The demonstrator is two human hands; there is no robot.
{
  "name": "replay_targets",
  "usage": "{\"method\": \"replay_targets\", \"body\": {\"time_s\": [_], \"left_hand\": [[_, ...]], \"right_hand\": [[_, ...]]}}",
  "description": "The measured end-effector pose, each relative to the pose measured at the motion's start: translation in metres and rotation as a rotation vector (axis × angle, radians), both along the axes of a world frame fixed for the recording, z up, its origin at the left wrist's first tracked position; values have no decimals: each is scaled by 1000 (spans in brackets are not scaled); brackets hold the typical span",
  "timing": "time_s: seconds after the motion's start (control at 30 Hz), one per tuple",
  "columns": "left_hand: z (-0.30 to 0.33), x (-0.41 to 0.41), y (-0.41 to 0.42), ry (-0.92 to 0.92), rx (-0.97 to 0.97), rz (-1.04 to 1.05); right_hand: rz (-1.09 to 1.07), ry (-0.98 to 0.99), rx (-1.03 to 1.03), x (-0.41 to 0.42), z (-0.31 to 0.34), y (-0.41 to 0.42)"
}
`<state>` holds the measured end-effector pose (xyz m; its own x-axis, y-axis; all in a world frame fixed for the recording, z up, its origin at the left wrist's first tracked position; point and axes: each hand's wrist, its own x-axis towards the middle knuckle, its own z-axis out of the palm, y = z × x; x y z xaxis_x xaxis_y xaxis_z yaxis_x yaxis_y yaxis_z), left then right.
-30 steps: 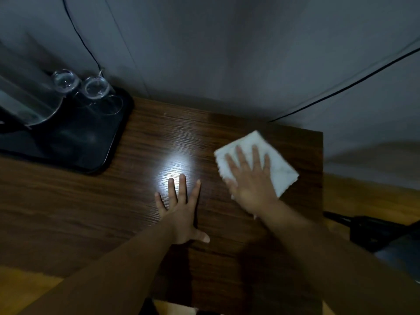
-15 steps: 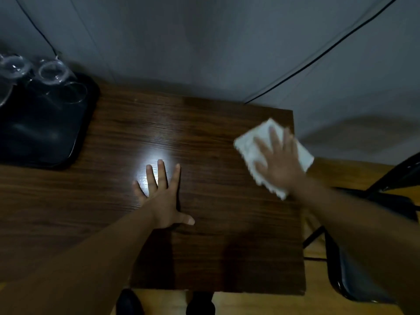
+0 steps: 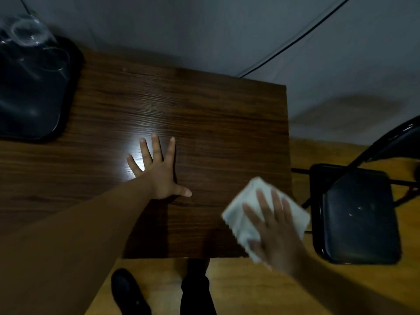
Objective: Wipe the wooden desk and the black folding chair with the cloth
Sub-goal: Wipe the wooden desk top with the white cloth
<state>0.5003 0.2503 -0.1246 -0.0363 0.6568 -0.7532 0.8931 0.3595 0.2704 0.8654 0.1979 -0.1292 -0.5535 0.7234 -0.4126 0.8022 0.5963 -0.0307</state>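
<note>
Swept back to the counter's (image 3: 204, 123) near right corner, the flat right hand (image 3: 276, 228) presses the cloth (image 3: 244, 209); the chair (image 3: 356, 214) lies just right; the left hand (image 3: 159, 171) rests flat.

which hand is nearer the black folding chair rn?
Right. The right hand presses the white cloth at the wooden desk's near right corner, beside the black folding chair. The left hand lies flat mid-desk, farther away.

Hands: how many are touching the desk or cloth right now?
2. The left hand rests flat on the wooden desk; the right hand presses the white cloth at the desk's near right corner.
</note>
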Motion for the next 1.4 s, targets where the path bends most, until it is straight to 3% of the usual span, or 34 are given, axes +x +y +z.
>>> {"method": "replay_targets", "body": {"time_s": [0.13,0.27,0.33,0.47,0.57,0.63,0.73,0.83,0.9,0.97,1.07,1.17,1.23,1.3,1.4], "left_hand": [[2,2,-1,29,20,-10],[6,-1,-4,-25,58,5],[8,-7,-6,-91,124,50],[7,-42,-18,-95,417,120],[-1,-99,-37,64,593,24],[-10,-140,-46,135,527,-61],[-23,-168,-54,102,271,-172],[-32,-171,-52,54,146,-217],[-34,-172,-50,51,115,-236],[-31,-175,-50,41,81,-260],[-23,-177,-48,26,42,-300],[-17,-176,-47,21,25,-301],[-14,-174,-48,33,15,-306],[-12,-173,-48,43,6,-310],[-11,-173,-48,25,-13,-310]], "right_hand": [[-93,-15,-21,0,-4,-28],[-566,-37,109,-59,-3,32],[-665,0,99,-104,-1,34],[-402,110,88,-219,-7,-35],[-239,158,35,-261,-7,-87],[-249,180,54,-241,-6,-91],[-359,69,92,-183,-1,-64],[-689,-37,50,-143,1,-7],[-867,-15,100,-146,-4,42],[-910,-27,134,-183,-8,82],[-653,-10,122,-264,-15,88],[-291,103,141,-300,-21,15],[-118,138,102,-279,-22,-41],[5,39,59,-233,-18,-66],[-6,-66,40,-166,-8,-30]]}}
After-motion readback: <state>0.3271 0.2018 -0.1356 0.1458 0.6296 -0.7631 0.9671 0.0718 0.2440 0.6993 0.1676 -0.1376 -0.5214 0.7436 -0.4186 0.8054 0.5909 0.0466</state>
